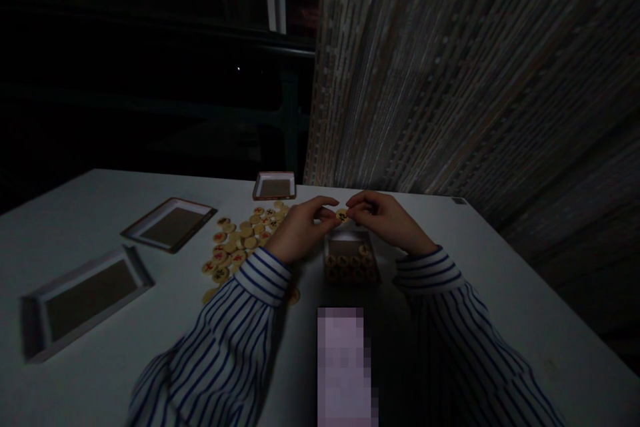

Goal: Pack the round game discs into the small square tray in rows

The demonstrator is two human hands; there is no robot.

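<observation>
My left hand [300, 230] and my right hand [383, 219] meet above a small clear box [351, 260] that has round wooden game pieces packed inside. Between the fingertips of both hands sits one round wooden piece [342, 215] with a dark mark. Both hands pinch it, fingers curled. A loose heap of similar discs [240, 240], marked red or black, lies on the white table [100, 213] just left of my left hand. Both wrists wear striped sleeves.
Two shallow rectangular box trays [83, 297] [170, 223] lie at the left, and a smaller square tray [274, 185] stands at the back. A ribbed curtain [475, 80] hangs behind the table on the right. The room is dark.
</observation>
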